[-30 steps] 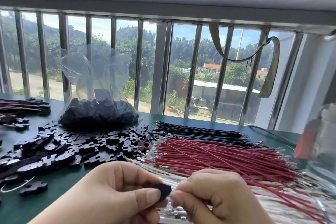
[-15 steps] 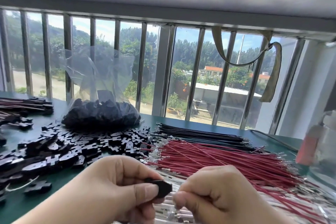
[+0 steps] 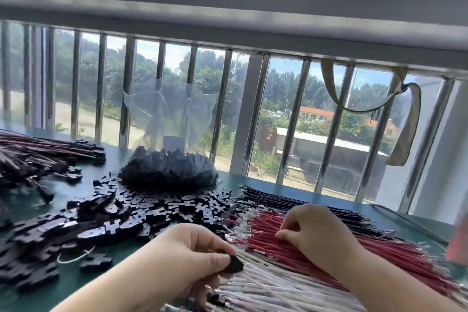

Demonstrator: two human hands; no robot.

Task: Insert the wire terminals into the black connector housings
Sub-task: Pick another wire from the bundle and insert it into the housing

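since 0.5 s ago the right hand has left the left hand and reached forward onto the red wires; the 2 hands, which met at the housing before, are now apart. view has also tilted, showing more window frame above.

no brand, label or writing readable anywhere.

near: left hand pinches 1 black connector housing between thumb and forefinger, other fingers curled under. the housing sits at the fingertips, sticking out to the right, over the near ends of the white wires. cannot tell whether a wire is already seated in it.

right hand: fingers curled down, tips touching the red wires near their terminal ends; it looks like a pinch on a wire, but cannot tell if 1 is actually caught.

wire supply: 3 colour groups side by side on the green table, white nearest, red in the middle, black wires farthest. too many strands to count.

middle, left: loose black housings spread in a heap, uncountable, partly blurred.

far left: 1 pile of dark wires with housings on their ends.

far: 1 clear plastic bag holding more black housings, standing open before the barred window. 1 strap hangs on the bars at right.
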